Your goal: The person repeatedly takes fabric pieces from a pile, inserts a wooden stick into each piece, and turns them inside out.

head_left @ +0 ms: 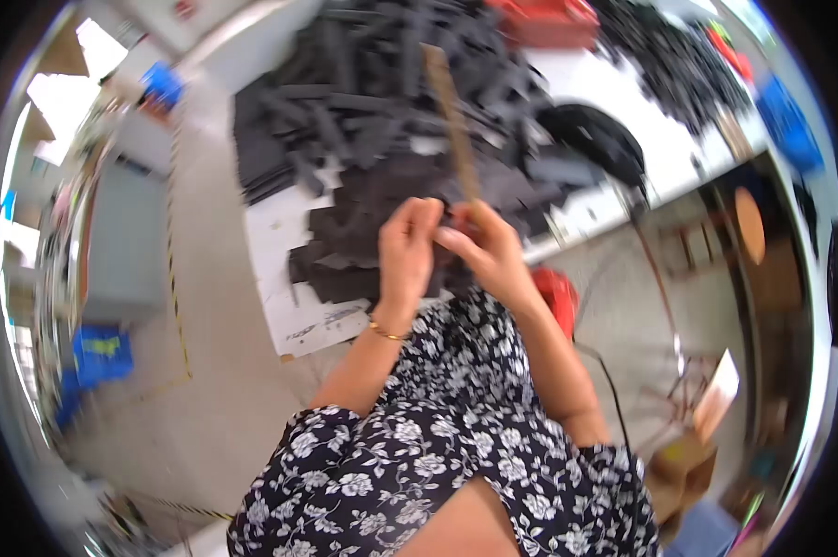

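My right hand [489,251] is closed round the lower end of a long, flat wooden stick [451,116], which points away from me over the table. Close beside it is my left hand [408,249], its fingers pressed together near a small dark bit between the two hands; blur hides what it grips. Beneath both hands lies a spread of flat dark fabric pieces [345,223]. Farther back is a large heap of dark grey strips [373,84].
The white table [275,269] has a red bin [549,23] at the back and a round black object [597,139] to the right. More dark strips [670,70] lie at the back right. A red object [554,299] sits by my right forearm, below the table edge.
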Demonstrator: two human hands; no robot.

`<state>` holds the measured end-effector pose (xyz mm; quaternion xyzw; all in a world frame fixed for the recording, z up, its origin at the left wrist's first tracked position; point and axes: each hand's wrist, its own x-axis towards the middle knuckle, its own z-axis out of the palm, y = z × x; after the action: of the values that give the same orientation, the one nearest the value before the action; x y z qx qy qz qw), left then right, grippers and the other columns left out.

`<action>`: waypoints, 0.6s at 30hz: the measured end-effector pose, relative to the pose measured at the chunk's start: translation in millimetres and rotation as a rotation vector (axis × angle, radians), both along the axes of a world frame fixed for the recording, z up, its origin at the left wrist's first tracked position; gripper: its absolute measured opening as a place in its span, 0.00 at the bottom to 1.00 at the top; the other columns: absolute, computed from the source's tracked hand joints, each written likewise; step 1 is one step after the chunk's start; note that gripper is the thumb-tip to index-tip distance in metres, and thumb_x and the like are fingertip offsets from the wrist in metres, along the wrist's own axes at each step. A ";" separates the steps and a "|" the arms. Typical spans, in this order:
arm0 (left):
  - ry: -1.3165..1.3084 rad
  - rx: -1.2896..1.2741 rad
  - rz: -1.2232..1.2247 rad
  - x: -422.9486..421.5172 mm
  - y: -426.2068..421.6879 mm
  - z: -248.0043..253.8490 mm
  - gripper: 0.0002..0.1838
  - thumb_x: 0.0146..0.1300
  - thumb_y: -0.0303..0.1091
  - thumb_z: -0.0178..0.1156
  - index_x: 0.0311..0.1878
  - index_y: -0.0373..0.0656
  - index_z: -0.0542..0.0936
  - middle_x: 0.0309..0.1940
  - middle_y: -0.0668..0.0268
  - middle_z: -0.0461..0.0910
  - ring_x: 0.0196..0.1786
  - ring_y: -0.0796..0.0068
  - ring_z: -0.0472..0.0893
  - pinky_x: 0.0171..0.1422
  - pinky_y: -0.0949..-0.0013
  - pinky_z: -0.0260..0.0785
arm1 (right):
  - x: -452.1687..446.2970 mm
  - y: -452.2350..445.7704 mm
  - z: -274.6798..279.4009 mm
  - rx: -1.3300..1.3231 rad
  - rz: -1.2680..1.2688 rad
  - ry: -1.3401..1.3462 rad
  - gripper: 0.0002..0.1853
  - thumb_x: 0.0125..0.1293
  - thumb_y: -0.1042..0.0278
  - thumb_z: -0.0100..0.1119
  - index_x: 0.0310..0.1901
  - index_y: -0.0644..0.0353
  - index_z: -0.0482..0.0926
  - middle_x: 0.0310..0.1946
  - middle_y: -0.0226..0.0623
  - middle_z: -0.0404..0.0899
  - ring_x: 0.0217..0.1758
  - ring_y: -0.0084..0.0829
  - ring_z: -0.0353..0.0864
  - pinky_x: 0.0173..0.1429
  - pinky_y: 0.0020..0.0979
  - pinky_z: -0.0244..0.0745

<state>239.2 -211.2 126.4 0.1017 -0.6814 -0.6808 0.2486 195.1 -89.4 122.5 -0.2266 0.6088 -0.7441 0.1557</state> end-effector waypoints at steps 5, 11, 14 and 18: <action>-0.084 0.099 -0.119 18.5 18.3 -4.0 0.17 0.74 0.44 0.49 0.44 0.37 0.77 0.21 0.72 0.72 0.18 0.87 0.66 0.19 0.80 0.54 | 10.6 2.2 0.2 -0.307 -0.091 -0.328 0.08 0.69 0.70 0.58 0.34 0.65 0.75 0.20 0.27 0.73 0.23 0.18 0.74 0.25 0.25 0.69; -0.468 0.106 -0.334 49.8 15.3 -15.8 0.15 0.73 0.40 0.53 0.42 0.35 0.79 0.16 0.75 0.67 0.15 0.90 0.60 0.17 0.83 0.47 | -10.4 11.9 -31.6 -0.071 -0.612 0.187 0.05 0.69 0.72 0.56 0.37 0.65 0.77 0.22 0.39 0.74 0.23 0.23 0.69 0.29 0.26 0.67; -0.458 -0.127 -0.168 23.7 7.4 21.7 0.15 0.74 0.40 0.51 0.43 0.35 0.78 0.15 0.76 0.65 0.14 0.90 0.58 0.16 0.82 0.45 | -41.0 19.0 -27.7 -0.126 -0.672 0.284 0.09 0.71 0.68 0.52 0.43 0.64 0.78 0.25 0.41 0.80 0.22 0.32 0.74 0.32 0.30 0.72; -0.190 -0.038 -0.040 -77.4 -59.3 58.2 0.31 0.70 0.49 0.54 0.61 0.27 0.70 0.38 0.54 0.82 0.29 0.72 0.80 0.34 0.73 0.70 | -78.3 70.2 -4.8 -0.001 -0.628 0.097 0.13 0.74 0.64 0.50 0.50 0.65 0.76 0.26 0.31 0.79 0.27 0.18 0.73 0.32 0.22 0.69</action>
<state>161.9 -270.5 184.5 0.1474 -0.7167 -0.6598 0.1708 116.9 -19.3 117.7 -0.0630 0.6556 -0.7443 -0.1108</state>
